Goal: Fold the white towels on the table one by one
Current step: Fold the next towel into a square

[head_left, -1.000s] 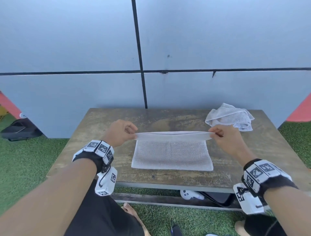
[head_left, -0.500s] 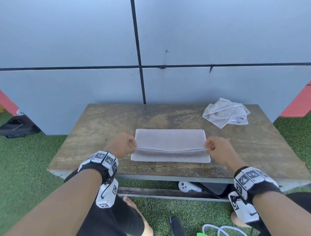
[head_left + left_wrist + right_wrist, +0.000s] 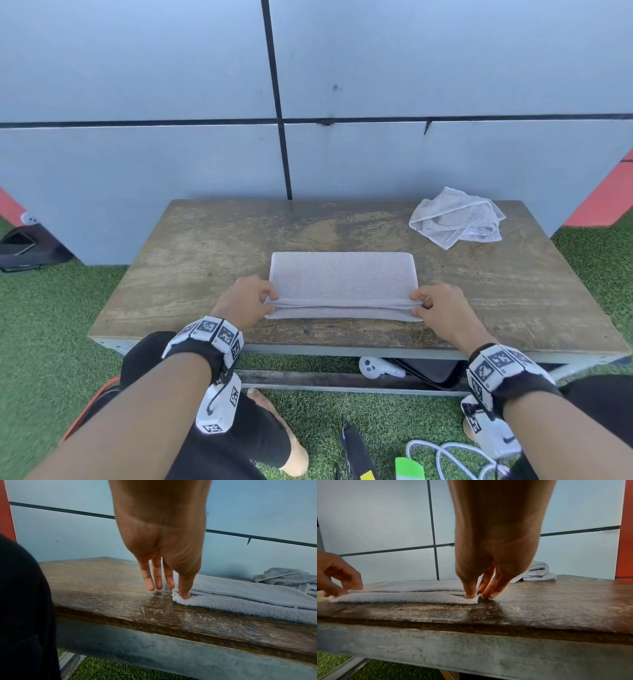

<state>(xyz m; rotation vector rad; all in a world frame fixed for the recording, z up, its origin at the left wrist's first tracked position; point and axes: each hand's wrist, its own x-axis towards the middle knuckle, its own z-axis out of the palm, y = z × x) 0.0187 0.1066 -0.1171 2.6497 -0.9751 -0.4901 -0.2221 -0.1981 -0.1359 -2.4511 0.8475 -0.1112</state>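
A white towel (image 3: 342,281) lies folded in half in the middle of the wooden table (image 3: 191,260), its doubled edges toward me. My left hand (image 3: 272,303) pinches the near left corner of the top layer; in the left wrist view the thumb (image 3: 184,593) presses that corner of the towel (image 3: 240,599) and three fingers hang straight beside it. My right hand (image 3: 418,305) pinches the near right corner, thumb and forefinger (image 3: 471,595) closed on the towel (image 3: 406,597). A second white towel (image 3: 455,217) lies crumpled at the far right of the table.
A grey panelled wall (image 3: 342,154) stands right behind the table. Green artificial grass (image 3: 44,325) surrounds it. A white controller (image 3: 371,368) and a dark bag lie under the table, cables (image 3: 445,455) by my feet, and a black bag (image 3: 24,246) at far left.
Both hands have carried the towel's lifted edge from the far side toward me and down onto the near edge, so the towel now lies doubled. The camera view has tilted down.
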